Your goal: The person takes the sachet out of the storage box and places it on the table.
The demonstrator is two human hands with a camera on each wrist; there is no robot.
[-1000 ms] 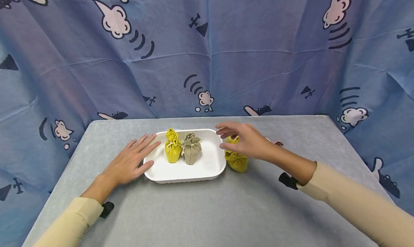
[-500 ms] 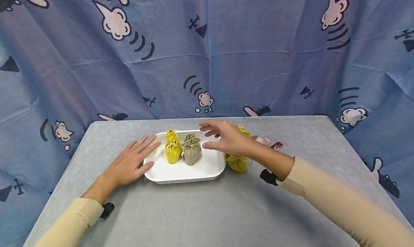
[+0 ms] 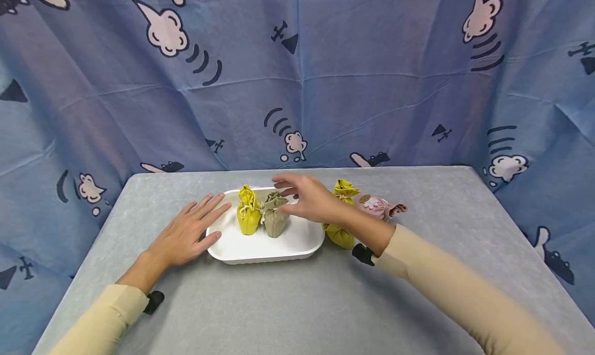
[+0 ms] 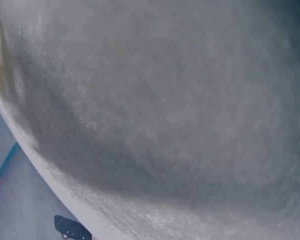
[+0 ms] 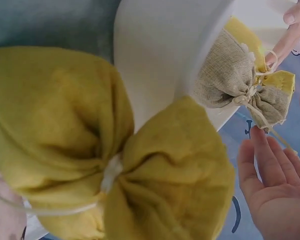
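both spread and empty, left hand (image 3: 189, 232) stays, right hand (image 3: 312, 197) nears the beige pouch (image 3: 276, 224).

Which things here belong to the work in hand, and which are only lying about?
Seemingly in the work:
white tray, left hand at its edge
beige bag in it, right hand close to its top
yellow bag beside the beige one

Probably only lying about:
pink bag
yellow bagging outside the tray, partly hidden
patterned curtain behind
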